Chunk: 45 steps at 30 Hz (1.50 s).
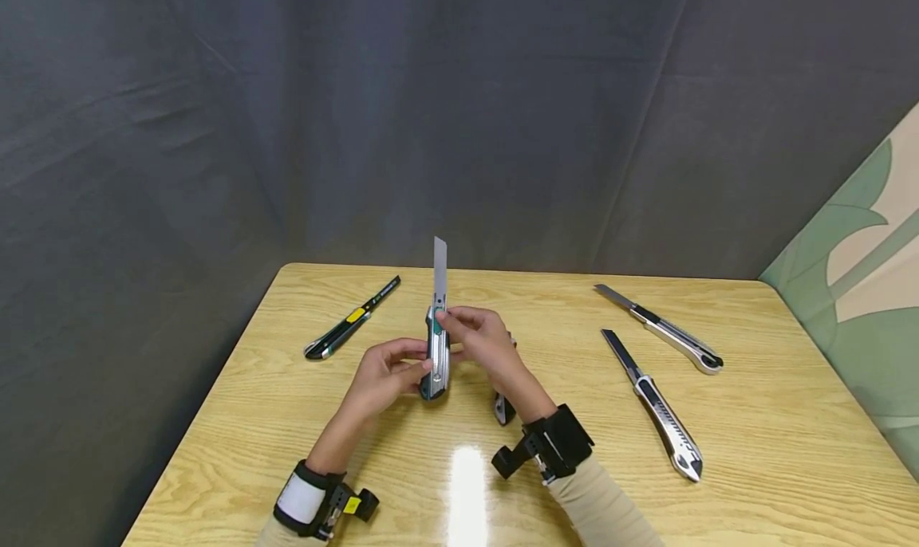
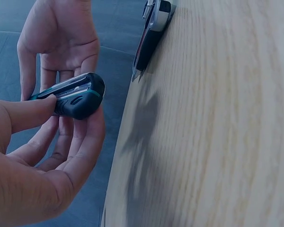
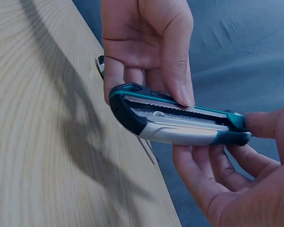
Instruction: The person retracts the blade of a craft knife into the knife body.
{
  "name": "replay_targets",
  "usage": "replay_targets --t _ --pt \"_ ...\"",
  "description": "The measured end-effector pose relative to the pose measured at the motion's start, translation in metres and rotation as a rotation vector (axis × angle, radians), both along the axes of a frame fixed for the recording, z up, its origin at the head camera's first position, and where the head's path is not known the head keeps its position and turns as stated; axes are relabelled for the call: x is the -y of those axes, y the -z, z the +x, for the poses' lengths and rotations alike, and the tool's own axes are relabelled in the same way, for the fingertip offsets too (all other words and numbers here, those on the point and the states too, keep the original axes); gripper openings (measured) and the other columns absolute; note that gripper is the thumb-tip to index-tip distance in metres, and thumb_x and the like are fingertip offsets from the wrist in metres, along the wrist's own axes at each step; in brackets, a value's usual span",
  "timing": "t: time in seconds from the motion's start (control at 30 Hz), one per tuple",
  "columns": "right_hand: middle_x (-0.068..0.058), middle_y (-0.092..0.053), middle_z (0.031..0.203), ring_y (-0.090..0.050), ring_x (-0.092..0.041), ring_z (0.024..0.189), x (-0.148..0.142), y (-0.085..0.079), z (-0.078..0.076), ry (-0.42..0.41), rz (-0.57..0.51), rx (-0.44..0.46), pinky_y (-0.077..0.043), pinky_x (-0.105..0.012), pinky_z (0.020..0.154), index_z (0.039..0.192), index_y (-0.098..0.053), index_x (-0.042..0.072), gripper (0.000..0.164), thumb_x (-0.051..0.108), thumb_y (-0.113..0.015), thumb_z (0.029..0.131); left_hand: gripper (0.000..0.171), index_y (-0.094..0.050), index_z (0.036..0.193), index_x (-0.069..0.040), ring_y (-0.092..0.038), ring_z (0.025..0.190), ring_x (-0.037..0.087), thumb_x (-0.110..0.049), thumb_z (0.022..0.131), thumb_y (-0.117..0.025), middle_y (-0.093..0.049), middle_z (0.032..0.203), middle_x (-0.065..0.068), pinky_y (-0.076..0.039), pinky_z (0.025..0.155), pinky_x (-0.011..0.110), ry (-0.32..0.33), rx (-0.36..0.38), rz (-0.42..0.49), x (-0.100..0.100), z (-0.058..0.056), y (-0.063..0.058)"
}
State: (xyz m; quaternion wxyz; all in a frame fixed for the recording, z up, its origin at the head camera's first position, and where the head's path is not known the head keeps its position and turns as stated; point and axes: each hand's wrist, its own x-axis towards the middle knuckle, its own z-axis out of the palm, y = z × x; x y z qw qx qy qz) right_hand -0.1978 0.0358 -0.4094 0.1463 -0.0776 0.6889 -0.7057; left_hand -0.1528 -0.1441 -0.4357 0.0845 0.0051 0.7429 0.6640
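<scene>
Both hands hold one snap-off utility knife (image 1: 437, 379), silver and black with a teal slider, upright above the table. Its long blade (image 1: 440, 268) sticks out, pointing up and away. My left hand (image 1: 384, 375) grips the lower handle between thumb and fingers; the left wrist view shows the rounded dark butt end of the utility knife (image 2: 83, 101). On the teal slider (image 3: 236, 120) rests the thumb of my right hand (image 1: 488, 344), its fingers under the handle. Behind the right wrist lies another utility knife (image 1: 503, 407), mostly hidden.
On the wooden table (image 1: 237, 451), a black and yellow utility knife (image 1: 352, 320) lies at the left. Two silver and black utility knives, one farther back (image 1: 668, 332) and one nearer (image 1: 660, 415), lie at the right with blades out. A grey curtain (image 1: 459, 116) hangs behind.
</scene>
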Motion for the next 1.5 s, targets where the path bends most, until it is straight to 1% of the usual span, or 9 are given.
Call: replay_targets --t 0.13,0.3,0.53,0.67,0.8,0.93,1.2,1.4,1.5 --pt "-0.012 -0.069 0.101 -0.065 -0.024 0.088 -0.0005 0.0046 -0.0019 0.010 0.027 -0.001 -0.061 -0.042 0.071 0.107 -0.070 0.015 0.031 0.040 -0.062 0.089 0.024 -0.068 0.109 -0.009 -0.066 0.086 0.026 -0.013 0.084 -0.070 -0.063 0.108 0.019 -0.061 0.066 0.039 0.012 0.002 0.010 -0.0002 0.0004 0.0006" --pt "-0.012 -0.068 0.100 -0.064 -0.024 0.089 -0.0009 0.0050 -0.0017 0.005 0.025 0.014 -0.061 -0.042 0.071 0.109 -0.069 0.013 0.032 0.038 -0.062 0.090 0.025 -0.068 0.108 -0.009 -0.066 0.085 0.027 -0.013 0.084 -0.071 -0.064 0.107 0.018 -0.061 0.066 0.041 0.023 0.001 0.021 -0.0003 0.0005 0.0007" --pt "-0.020 -0.064 0.107 -0.062 -0.030 0.093 -0.0004 0.0019 0.0008 -0.032 0.011 0.020 -0.058 -0.052 0.079 0.116 -0.065 0.006 0.035 0.031 -0.059 0.093 0.025 -0.068 0.108 -0.010 -0.066 0.084 0.026 -0.013 0.084 -0.071 -0.065 0.105 0.017 -0.061 0.065 0.043 0.026 0.024 0.024 0.0002 0.0021 0.0013" --pt "-0.023 -0.063 0.111 -0.062 -0.032 0.095 -0.0001 0.0014 0.0019 -0.019 -0.006 0.019 -0.056 -0.054 0.082 0.117 -0.064 0.005 0.035 0.029 -0.061 0.092 0.024 -0.068 0.107 -0.009 -0.066 0.082 0.026 -0.012 0.083 -0.071 -0.065 0.104 0.018 -0.061 0.064 0.043 0.019 0.013 0.015 -0.0004 0.0019 0.0015" --pt "-0.020 -0.065 0.109 -0.063 -0.027 0.093 0.0008 0.0028 0.0025 0.017 0.003 0.013 -0.059 -0.048 0.079 0.114 -0.066 0.006 0.032 0.029 -0.062 0.091 0.026 -0.068 0.108 -0.007 -0.067 0.080 0.025 -0.011 0.083 -0.072 -0.065 0.102 0.019 -0.061 0.064 0.046 0.023 -0.005 0.002 -0.0011 0.0015 0.0005" --pt "-0.017 -0.066 0.105 -0.063 -0.023 0.093 0.0019 0.0041 0.0032 0.033 -0.006 0.001 -0.060 -0.045 0.075 0.110 -0.067 0.007 0.029 0.028 -0.062 0.091 0.024 -0.069 0.106 -0.009 -0.067 0.079 0.026 -0.012 0.083 -0.071 -0.064 0.101 0.019 -0.060 0.066 0.050 0.024 0.006 0.007 -0.0009 0.0014 -0.0003" --pt "-0.012 -0.068 0.096 -0.064 -0.023 0.087 0.0034 0.0077 0.0029 0.057 0.012 -0.010 -0.060 -0.048 0.074 0.102 -0.071 0.012 0.030 0.038 -0.064 0.088 0.024 -0.069 0.105 -0.009 -0.067 0.079 0.026 -0.013 0.081 -0.073 -0.064 0.099 0.017 -0.059 0.068 0.054 0.014 0.027 0.005 -0.0004 0.0011 0.0021" --pt "-0.010 -0.064 0.090 -0.062 -0.022 0.079 0.0030 0.0069 0.0050 0.080 0.030 -0.028 -0.061 -0.042 0.071 0.100 -0.072 0.011 0.024 0.031 -0.065 0.089 0.026 -0.069 0.106 -0.009 -0.066 0.079 0.026 -0.015 0.081 -0.074 -0.064 0.100 0.017 -0.060 0.066 0.052 0.034 0.031 0.007 -0.0008 0.0021 0.0033" --pt "-0.010 -0.063 0.089 -0.062 -0.021 0.078 0.0031 0.0053 0.0061 0.077 0.033 -0.029 -0.061 -0.044 0.072 0.100 -0.072 0.010 0.022 0.028 -0.064 0.090 0.027 -0.068 0.107 -0.008 -0.066 0.079 0.026 -0.014 0.081 -0.074 -0.064 0.101 0.018 -0.060 0.066 0.052 0.033 0.036 0.005 -0.0007 0.0020 0.0038"
